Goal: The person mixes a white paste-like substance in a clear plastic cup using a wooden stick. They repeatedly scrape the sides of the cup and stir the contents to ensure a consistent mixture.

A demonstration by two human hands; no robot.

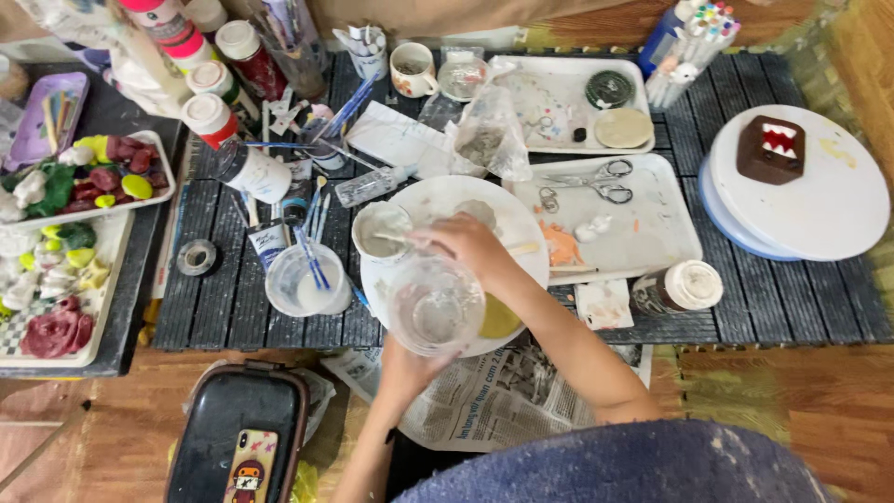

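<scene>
My left hand (407, 365) holds a clear plastic cup (435, 307) from below, tilted over a round white plate (514, 224). Inside the cup lies a thin pale residue. My right hand (468, 244) reaches across the plate, fingers closed on a thin stick (396, 239) whose tip rests in a small white cup of pale grey paste (380, 233). A yellow patch (500, 319) shows on the plate under my right forearm.
A white tray (652, 237) with scissors (596, 183) lies right of the plate. A white turntable (819, 200) carries a brown block figure (771, 149). A cup with blue brushes (303, 279), paint bottles (209, 116), clay pieces on trays (102, 172), newspaper (484, 396).
</scene>
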